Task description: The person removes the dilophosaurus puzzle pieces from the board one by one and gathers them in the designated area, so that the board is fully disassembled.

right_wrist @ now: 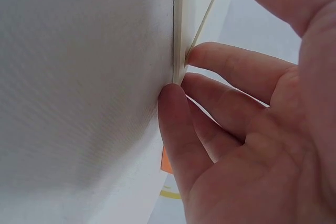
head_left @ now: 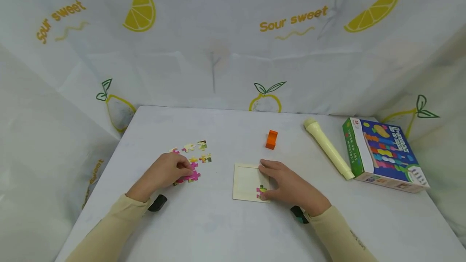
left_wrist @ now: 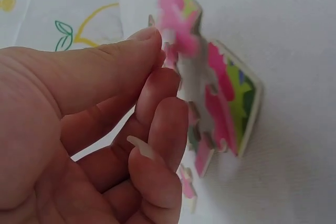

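Observation:
My left hand [head_left: 168, 172] pinches a pink puzzle piece [left_wrist: 181, 27] between thumb and index finger, over a cluster of loose puzzle pieces [head_left: 205, 158] left of centre. In the left wrist view more pink and green pieces [left_wrist: 244, 106] lie beyond the fingertips, slightly blurred. A pale square puzzle tray [head_left: 244, 182] lies in front of me, with one pink and green piece [head_left: 260, 190] in its near right corner. My right hand [head_left: 287, 182] holds the tray by its right side, fingers at the far corner and thumb by that piece. The right wrist view shows fingertips against the tray's edge [right_wrist: 180, 30].
An orange block [head_left: 271, 139] stands behind the tray. Farther right lie a cream-coloured tube [head_left: 329, 148] and a colourful toy box [head_left: 389, 153]. A white curtain [head_left: 233, 72] with lemon prints hangs along the table's back edge. Black devices [head_left: 157, 203] sit under both wrists.

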`<state>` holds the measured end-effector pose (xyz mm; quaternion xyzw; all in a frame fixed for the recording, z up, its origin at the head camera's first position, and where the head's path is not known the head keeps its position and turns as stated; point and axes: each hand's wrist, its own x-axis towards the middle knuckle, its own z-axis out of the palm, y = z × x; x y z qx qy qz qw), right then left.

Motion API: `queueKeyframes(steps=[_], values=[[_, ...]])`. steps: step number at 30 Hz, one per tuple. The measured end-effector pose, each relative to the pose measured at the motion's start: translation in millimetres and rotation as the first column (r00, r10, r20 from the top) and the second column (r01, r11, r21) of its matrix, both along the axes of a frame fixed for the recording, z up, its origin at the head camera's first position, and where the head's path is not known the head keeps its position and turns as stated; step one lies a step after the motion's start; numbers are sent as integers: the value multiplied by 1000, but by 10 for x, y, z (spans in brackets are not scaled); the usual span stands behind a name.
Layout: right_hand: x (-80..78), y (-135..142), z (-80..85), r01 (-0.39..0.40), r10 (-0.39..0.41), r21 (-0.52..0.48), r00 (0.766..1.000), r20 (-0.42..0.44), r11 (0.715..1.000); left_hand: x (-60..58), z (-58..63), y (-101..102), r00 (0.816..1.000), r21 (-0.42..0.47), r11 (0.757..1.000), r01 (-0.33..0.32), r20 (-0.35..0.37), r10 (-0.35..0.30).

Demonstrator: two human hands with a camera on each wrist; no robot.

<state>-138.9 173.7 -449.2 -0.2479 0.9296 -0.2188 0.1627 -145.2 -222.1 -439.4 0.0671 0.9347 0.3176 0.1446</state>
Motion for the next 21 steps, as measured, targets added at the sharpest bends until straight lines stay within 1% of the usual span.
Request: queueKeyframes(steps=[4,6,7,10,14,18,21], values=[[6,0,-2,6,-6,6,1000,4,1000,-29,21,49,998,-10,1000,5,-66,-5],[6,4,-3,4,-4,6,1000,3,1000,-48,29,130,995,-8,1000,16,-100,-17],[6,9,-5,5,-5,5,1000,3,1000,-54,35,195,993,2,999,34,-113,-33],[6,27,-7,9,-9,-2,1000,9,1000,-82,45,488,985,11,995,94,-145,-92],[4,45,-10,19,-19,-17,1000,21,1000,-99,61,988,971,6,980,197,-141,-194],[-3,60,-16,22,-20,-41,999,29,999,-116,43,1423,945,5,951,310,-112,-307],[-9,66,-23,15,-13,-63,999,30,998,-138,-8,1643,926,-3,930,367,-94,-366]])
